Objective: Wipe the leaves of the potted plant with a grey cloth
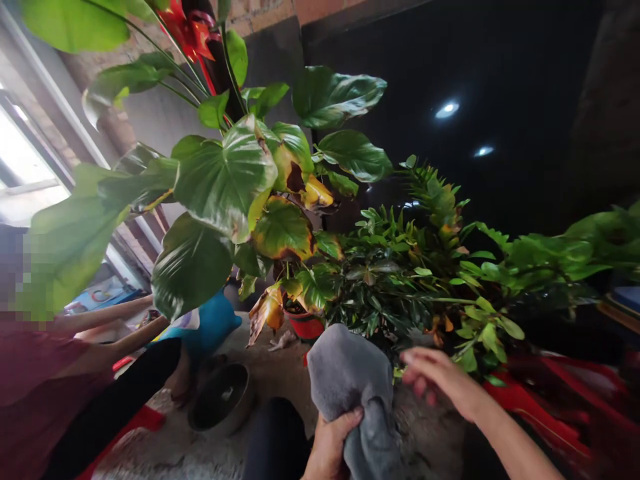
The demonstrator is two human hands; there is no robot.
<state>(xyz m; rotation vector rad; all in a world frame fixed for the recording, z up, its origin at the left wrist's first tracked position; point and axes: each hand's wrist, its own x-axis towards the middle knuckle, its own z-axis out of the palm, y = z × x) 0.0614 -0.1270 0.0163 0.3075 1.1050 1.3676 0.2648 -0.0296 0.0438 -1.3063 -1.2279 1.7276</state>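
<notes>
My left hand is wrapped round a grey cloth, with the thumb across its front. The cloth bulges upward in a rounded shape and its loose part hangs down on the right. Whether anything lies under it is hidden. To the right of the cloth and apart from it, my right hand is somewhat blurred, its fingers loosely bent and nothing seen in them. Just behind both hands grow dense small-leaved plants. A large-leaved plant, some leaves yellow and brown, rises at the left above a red pot.
Another person sits at the left, arms reaching behind a big leaf near a blue object. A dark basin stands on the floor. Red plastic stools or chairs are at the right. A dark glossy panel backs the plants.
</notes>
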